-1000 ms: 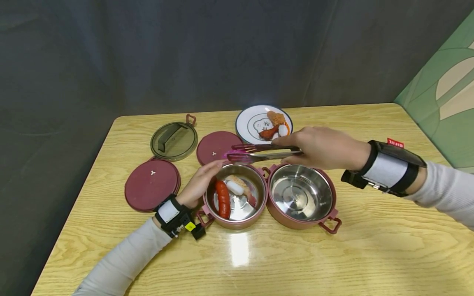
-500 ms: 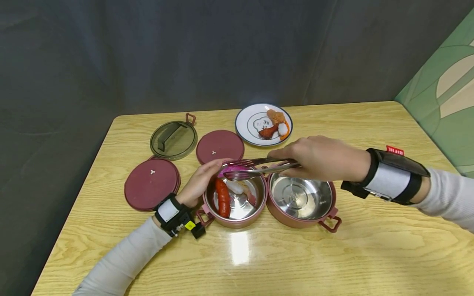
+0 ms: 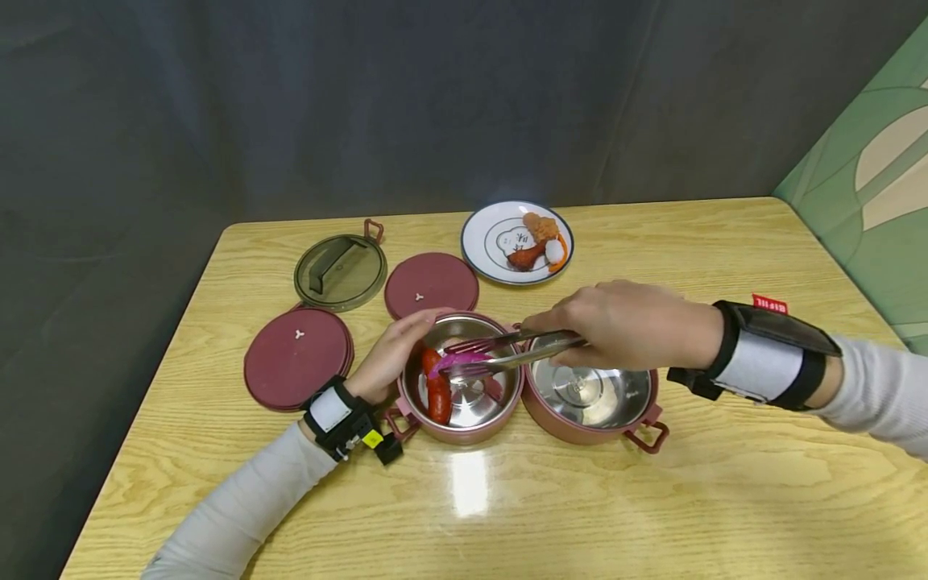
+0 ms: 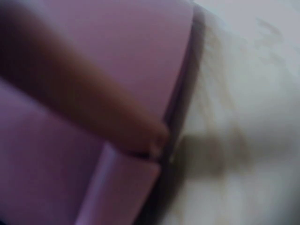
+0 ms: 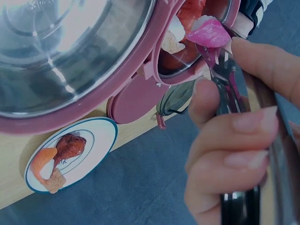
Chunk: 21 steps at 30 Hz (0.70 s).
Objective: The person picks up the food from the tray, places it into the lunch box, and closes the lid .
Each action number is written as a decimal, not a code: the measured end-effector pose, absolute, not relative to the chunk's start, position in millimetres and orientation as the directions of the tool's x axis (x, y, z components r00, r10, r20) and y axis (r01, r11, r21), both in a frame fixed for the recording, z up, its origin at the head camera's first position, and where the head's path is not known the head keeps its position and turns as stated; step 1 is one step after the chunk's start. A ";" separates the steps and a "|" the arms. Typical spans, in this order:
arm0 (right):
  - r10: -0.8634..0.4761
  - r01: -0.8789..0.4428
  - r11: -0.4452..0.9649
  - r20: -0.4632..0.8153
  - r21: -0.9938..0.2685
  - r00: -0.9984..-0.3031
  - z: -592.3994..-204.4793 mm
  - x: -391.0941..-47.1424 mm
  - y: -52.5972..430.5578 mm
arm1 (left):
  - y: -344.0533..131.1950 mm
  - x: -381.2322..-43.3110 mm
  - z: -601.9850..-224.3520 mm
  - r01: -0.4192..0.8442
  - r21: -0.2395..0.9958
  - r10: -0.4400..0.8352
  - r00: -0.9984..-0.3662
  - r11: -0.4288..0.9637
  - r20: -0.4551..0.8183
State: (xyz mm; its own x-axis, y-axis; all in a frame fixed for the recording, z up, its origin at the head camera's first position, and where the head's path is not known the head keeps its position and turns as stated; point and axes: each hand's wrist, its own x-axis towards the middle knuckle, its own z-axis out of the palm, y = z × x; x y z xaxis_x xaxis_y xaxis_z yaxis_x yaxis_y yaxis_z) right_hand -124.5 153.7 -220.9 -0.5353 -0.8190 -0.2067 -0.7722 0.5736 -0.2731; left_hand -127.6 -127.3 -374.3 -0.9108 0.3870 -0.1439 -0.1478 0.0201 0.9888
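Note:
My right hand (image 3: 627,324) grips metal tongs (image 3: 547,350), whose tines pinch a magenta piece of food (image 5: 211,33) with a whitish edge. The tongs reach over the inside of the left pink pot (image 3: 464,436), and the magenta piece overlaps a red sausage (image 3: 438,403) in the head view. A pinkish food piece (image 3: 493,389) lies in this pot too, beside a white piece (image 5: 175,29) seen in the right wrist view. Along that pot's left wall rests my left hand (image 3: 391,358), fingers extended to the far rim. The left wrist view is blurred.
A second pink pot (image 3: 576,431) touches the first on its right. Behind stands a white plate (image 3: 493,229) with a drumstick (image 3: 525,257) and other food. Maroon discs (image 3: 297,362), another maroon disc (image 3: 435,282) and a glass lid (image 3: 355,282) lie at the back left.
My right hand has moved toward me and lowered the tongs, carrying the magenta piece from the pot's far rim to over the sausage. My left hand has stayed in place.

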 end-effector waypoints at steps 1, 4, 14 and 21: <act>-0.818 -0.770 0.574 -0.216 -0.277 -0.533 -221.2 -124.0 153.6 | -127.4 -127.6 -374.3 -0.146 0.989 0.385 -0.912 0.023 -0.143; -0.819 -0.769 0.573 -0.237 -0.282 -0.523 -222.3 -123.1 152.7 | -127.6 -127.7 -374.8 -0.147 0.989 0.379 -0.914 0.027 -0.146; -0.835 -0.785 0.548 -0.251 -0.290 -0.489 -228.3 -119.4 150.8 | -127.3 -128.7 -375.8 -0.152 0.988 0.387 -0.911 0.011 -0.145; -0.831 -0.790 0.549 -0.277 -0.273 -0.482 -229.4 -118.3 150.4 | -127.5 -128.5 -375.8 -0.152 0.988 0.395 -0.907 0.011 -0.144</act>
